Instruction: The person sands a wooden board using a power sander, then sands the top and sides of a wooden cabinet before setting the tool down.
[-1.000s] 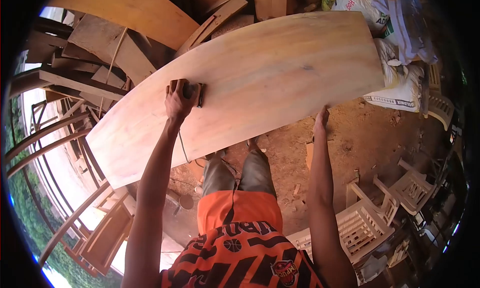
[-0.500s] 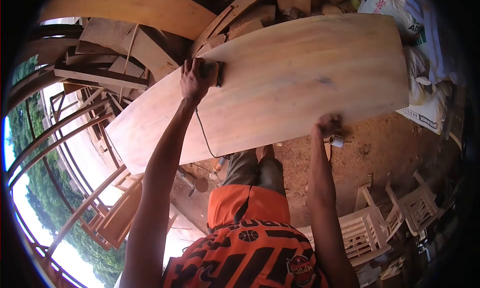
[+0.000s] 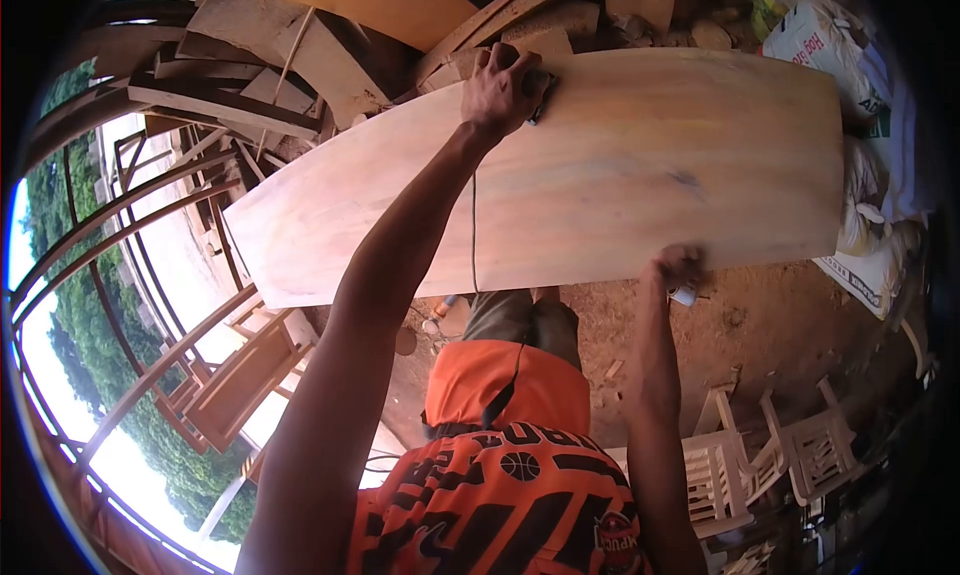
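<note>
A long, pale wooden board (image 3: 620,165) with a curved far edge stretches across the view in front of me. My left hand (image 3: 497,90) is closed over a small dark power sander (image 3: 541,96), partly hidden by the fingers, at the board's far edge. The sander's cord (image 3: 474,225) hangs down across the wood. At the near edge on the right, my right hand (image 3: 678,265) has its fingers curled over the rim of the board; the fingertips are hard to see. Just below that hand shows a small white tin (image 3: 685,294), partly covered.
Offcuts and planks (image 3: 280,55) are heaped beyond the board. Printed sacks (image 3: 815,55) stand at the right end. Slatted wooden chairs (image 3: 705,480) are at lower right, and a wooden frame (image 3: 245,390) at left. Wood scraps lie on the brown ground (image 3: 760,325).
My left hand and the sander have moved right and farther away along the board's far edge. The right hand stays at the near edge. The camera view has turned slightly.
</note>
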{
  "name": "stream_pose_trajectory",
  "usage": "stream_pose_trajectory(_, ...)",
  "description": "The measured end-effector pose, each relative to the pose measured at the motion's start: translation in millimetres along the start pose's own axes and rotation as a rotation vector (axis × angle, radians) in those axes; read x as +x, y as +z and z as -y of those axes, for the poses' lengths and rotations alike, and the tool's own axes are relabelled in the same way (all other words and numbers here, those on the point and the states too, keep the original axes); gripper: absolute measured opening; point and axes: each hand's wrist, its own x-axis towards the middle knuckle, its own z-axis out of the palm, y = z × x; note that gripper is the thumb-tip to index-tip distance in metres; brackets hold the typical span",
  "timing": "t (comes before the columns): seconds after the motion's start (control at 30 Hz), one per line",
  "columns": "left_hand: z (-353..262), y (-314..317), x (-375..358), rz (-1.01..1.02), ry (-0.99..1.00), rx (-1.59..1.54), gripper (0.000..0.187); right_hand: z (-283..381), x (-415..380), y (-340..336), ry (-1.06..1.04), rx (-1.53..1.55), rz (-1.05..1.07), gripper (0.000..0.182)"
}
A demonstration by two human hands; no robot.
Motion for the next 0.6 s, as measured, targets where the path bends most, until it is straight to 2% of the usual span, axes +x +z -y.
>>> stream_pose_trajectory(0.1,5.5,0.9,-2.2,-0.025,0.051,-0.004,0.033,-20.2,-18.7,9.9,-0.034,-0.053,0.081,0.037)
stream_pose_trajectory(0.13,6.7,1.5,-2.3,-0.053,0.079,-0.008,0.032,-10.5,-8.4,6.1,0.029,-0.055,0.13,0.035)
stream_pose_trajectory(0.23,27.1,-4.7,-7.1,-0.05,0.06,-0.011,0.03,46.8,48.7,-23.0,0.474,0.145,0.435,0.03)
stream_pose_trajectory(0.3,40.3,-14.3,-16.8,-0.076,0.043,0.006,0.03,61.5,61.6,-27.0,0.691,0.251,0.566,0.027)
stream_pose_trajectory(0.43,81.5,-29.5,-36.4,-0.105,0.057,0.032,0.032,62.1,48.4,-10.2,0.452,-0.043,0.337,0.028)
stream_pose_trajectory(0.53,95.8,-44.0,-48.7,-0.112,0.012,0.041,0.034,70.7,57.4,-13.4,0.405,-0.098,0.267,0.029)
stream_pose_trajectory(0.6,104.8,-52.2,-57.5,-0.069,-0.092,0.029,0.033,78.3,68.2,-16.8,0.424,-0.09,0.235,0.03)
